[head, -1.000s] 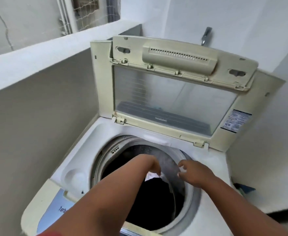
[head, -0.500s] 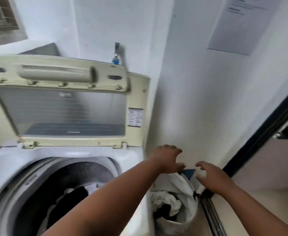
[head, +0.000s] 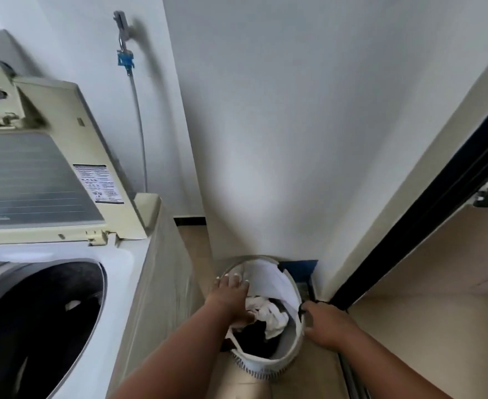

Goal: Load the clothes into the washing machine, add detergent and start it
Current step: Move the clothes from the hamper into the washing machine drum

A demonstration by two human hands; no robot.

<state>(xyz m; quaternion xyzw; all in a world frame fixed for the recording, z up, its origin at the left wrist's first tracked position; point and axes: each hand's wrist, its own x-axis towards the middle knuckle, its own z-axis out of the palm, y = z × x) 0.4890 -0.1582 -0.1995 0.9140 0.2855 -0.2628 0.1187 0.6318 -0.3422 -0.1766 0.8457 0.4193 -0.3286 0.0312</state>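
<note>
loading underway | washing machine [head: 127,272] lid up | left hand [head: 231,295] fingers spread in basket [head: 291,283] | right hand [head: 320,323] grips rim | clothes [head: 268,312] remain (detergent, start pending)

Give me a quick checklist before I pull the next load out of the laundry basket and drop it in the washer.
1. Washer lid raised: ok.
2. Drum opening unobstructed: ok, dark clothes already inside.
3. Laundry basket steadied: ok, right hand grips its rim.
4. Clothes left to take: ok, white and dark clothes lie in the basket.
5. Left hand has a firm hold on a garment: cannot tell, its fingers look spread.
6. Detergent within reach: cannot tell, none in view.
</note>
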